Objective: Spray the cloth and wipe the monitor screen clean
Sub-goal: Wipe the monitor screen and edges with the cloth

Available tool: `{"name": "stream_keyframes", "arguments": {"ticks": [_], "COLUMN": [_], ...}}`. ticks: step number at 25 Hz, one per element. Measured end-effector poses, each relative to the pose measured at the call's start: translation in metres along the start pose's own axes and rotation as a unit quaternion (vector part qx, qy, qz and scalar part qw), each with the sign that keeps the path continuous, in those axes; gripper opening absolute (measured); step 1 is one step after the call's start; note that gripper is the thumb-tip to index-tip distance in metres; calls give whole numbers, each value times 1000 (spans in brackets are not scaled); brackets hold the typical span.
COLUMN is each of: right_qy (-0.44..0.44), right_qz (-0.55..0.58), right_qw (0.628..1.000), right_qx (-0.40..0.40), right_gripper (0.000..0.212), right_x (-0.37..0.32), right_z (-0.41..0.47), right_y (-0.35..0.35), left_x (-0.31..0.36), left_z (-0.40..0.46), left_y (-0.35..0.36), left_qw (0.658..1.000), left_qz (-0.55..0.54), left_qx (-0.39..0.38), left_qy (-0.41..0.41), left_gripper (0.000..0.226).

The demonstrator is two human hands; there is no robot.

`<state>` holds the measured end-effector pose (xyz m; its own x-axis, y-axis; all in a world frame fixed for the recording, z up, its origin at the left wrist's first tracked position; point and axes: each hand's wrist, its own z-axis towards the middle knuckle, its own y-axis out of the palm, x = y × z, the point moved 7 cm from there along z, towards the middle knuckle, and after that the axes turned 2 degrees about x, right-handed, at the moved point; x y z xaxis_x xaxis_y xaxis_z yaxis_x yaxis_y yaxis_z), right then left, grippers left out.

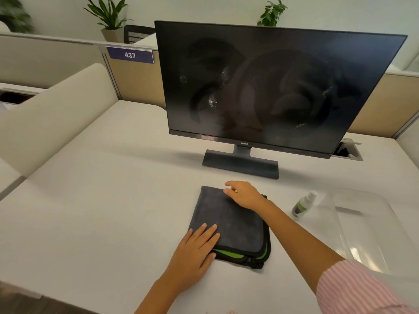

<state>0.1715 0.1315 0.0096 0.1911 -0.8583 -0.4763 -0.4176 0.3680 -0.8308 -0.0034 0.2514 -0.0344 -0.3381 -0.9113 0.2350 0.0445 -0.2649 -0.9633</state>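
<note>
A folded dark grey cloth [233,220] with green and black edging lies on the white desk in front of the monitor. My left hand [195,248] rests flat on its near left corner, fingers spread. My right hand [243,193] lies on the cloth's far right corner, fingers loosely bent, gripping nothing that I can see. The black monitor [272,87] stands behind, its dark screen marked with smears and wet streaks. A small spray bottle [302,206] with a green label stands to the right of the cloth, untouched.
A clear plastic bin [371,225] sits at the right, just beyond the spray bottle. The monitor's base [240,163] stands close behind the cloth. Beige partitions and a sign reading 437 [130,55] border the white desk [102,211]; a cable opening [348,151] is at the back right.
</note>
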Motion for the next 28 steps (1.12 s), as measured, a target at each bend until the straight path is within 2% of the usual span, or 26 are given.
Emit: {"name": "stream_keyframes", "arguments": {"ticks": [3, 8, 10, 14, 18, 20, 22, 25, 28], "right_qy": [-2, 22, 60, 129, 133, 137, 147, 158, 141], "right_qz": [-19, 29, 87, 261, 348, 390, 435, 473, 448], "right_qw": [1000, 997, 992, 956, 927, 904, 868, 810, 772], "right_qx": [-21, -71, -64, -46, 47, 112, 187, 308, 428], "right_gripper": [38, 30, 22, 17, 14, 14, 13, 14, 16], "right_x": [-7, -16, -17, -36, -75, -94, -109, -123, -142], "right_z": [6, 4, 1, -14, -25, -26, -23, -17, -12], "right_y": [-5, -11, -17, -26, -40, -49, -61, -78, -98], "left_x": [-14, -53, -71, -98, -124, -144, -171, -207, -229], "left_z": [4, 13, 19, 34, 61, 79, 103, 145, 188], "left_y": [-1, -6, -11, -18, -52, -79, -112, -175, -238], "left_qw": [998, 988, 986, 981, 984, 988, 989, 967, 932], "left_qz": [20, 51, 59, 80, 71, 21, -69, -200, -286], "left_qx": [-9, -18, -9, -41, 0, 46, 92, 159, 219], "left_qy": [63, 142, 158, 174, 161, 144, 89, -4, -38], "left_gripper": [44, 45, 46, 72, 62, 49, 42, 43, 45]}}
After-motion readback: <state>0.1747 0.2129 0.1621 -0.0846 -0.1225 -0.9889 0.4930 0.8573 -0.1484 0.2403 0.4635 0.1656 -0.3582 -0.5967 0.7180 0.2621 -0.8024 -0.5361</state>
